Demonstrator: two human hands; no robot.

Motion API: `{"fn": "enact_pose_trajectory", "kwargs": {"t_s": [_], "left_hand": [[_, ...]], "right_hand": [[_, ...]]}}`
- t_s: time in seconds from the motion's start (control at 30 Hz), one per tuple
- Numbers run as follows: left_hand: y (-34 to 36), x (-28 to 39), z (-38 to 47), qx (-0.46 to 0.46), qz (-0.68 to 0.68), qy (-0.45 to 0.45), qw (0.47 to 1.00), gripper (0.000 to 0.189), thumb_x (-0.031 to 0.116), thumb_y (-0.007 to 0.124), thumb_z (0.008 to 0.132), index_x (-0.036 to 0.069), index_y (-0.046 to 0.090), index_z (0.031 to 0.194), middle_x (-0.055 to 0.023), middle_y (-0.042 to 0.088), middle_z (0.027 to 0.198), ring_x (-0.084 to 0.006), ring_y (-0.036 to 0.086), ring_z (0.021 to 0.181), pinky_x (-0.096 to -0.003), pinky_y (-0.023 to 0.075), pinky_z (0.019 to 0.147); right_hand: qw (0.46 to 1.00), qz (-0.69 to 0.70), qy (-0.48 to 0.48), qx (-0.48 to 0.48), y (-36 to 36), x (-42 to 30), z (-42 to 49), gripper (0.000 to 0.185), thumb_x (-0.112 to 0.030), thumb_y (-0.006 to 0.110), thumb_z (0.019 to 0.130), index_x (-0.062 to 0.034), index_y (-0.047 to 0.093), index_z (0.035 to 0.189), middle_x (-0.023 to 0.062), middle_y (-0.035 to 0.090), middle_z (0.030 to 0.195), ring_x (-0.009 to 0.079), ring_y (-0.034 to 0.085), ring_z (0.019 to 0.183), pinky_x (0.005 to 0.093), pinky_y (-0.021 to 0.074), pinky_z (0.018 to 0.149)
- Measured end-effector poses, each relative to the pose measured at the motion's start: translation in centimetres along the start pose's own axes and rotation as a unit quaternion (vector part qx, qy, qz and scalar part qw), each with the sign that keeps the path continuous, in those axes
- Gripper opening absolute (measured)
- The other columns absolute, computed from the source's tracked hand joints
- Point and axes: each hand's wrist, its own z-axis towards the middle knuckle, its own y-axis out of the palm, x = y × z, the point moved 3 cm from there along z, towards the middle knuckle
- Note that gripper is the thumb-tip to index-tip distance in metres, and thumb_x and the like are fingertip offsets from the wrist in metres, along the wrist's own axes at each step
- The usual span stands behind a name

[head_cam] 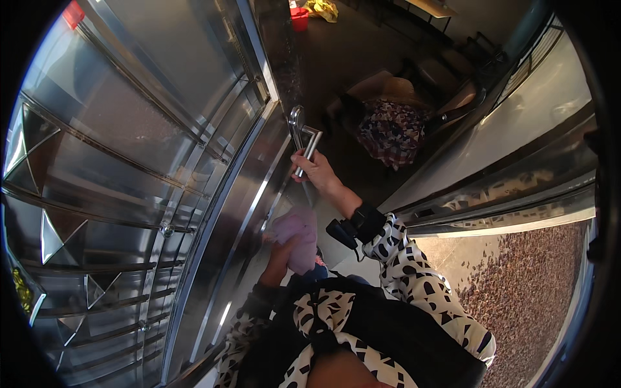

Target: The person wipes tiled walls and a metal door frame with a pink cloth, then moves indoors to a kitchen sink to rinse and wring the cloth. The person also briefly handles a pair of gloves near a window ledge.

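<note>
My right hand (314,170) is closed around the lower end of a shiny metal lever door handle (312,145). The handle stands out from the inner edge of a stainless-steel door (252,194). Lower down, in front of my body, my left hand (283,257) holds a bunched pink-lilac cloth (302,230) close to the door's face. The cloth hides most of the left fingers. A black device with a cable (342,234) is strapped at my right wrist.
Metal bars and diamond-shaped panels (53,233) cover the left side. Inside the dim room are a straw hat (399,89) and patterned fabric (393,126) by chairs, a red bucket (299,20), a yellow bag (322,9) and a bench (432,8). Brown dried pieces (524,296) lie spread on the ground at right.
</note>
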Motion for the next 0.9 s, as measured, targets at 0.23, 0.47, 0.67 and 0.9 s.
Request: {"fn": "enact_pose_trajectory", "kwargs": {"t_s": [0.23,0.47,0.67,0.9], "left_hand": [[3.7,4.7,8.9,-0.031,0.007,-0.006,0.999,0.038,0.017,0.06,0.09,0.003,0.055,0.125,-0.0095,0.056,0.124,-0.018,0.055,0.11,-0.0302,0.0467,0.09],[4.0,5.7,23.7,0.107,0.588,0.113,0.794,0.044,0.029,0.058,0.089,0.002,0.054,0.124,-0.0195,0.053,0.125,-0.0297,0.046,0.123,-0.0437,0.0328,0.105],[-1.1,9.6,35.9,0.209,0.906,-0.189,0.315,0.049,0.03,0.049,0.089,0.003,0.053,0.131,-0.0236,0.052,0.133,-0.0428,0.044,0.127,-0.0661,0.0171,0.106],[-8.6,14.6,37.1,0.229,0.706,-0.45,0.496,0.032,0.026,0.052,0.09,0.01,0.07,0.111,-0.0157,0.066,0.116,-0.0332,0.063,0.107,-0.05,0.0476,0.089]], "right_hand": [[0.886,-0.368,-0.052,-0.277,-3.7,4.2,4.2,0.065,-0.05,0.072,0.077,0.0021,0.056,0.114,0.0138,0.066,0.096,0.0281,0.063,0.089,0.0417,0.0498,0.084],[0.976,-0.108,0.134,-0.132,-15.2,4.8,13.0,0.045,-0.024,0.074,0.081,0.0023,0.06,0.115,0.0115,0.066,0.1,0.0177,0.062,0.088,0.0285,0.0498,0.078],[0.991,0.05,0.106,-0.068,-18.8,1.1,23.9,0.04,-0.02,0.073,0.082,0.0012,0.06,0.114,0.0064,0.064,0.099,0.013,0.06,0.087,0.0273,0.0493,0.076],[0.973,0.141,0.137,-0.12,-21.1,-3.5,32.0,0.038,-0.021,0.073,0.084,-0.0016,0.06,0.114,0.0053,0.063,0.101,0.0123,0.061,0.086,0.0265,0.0504,0.076]]}}
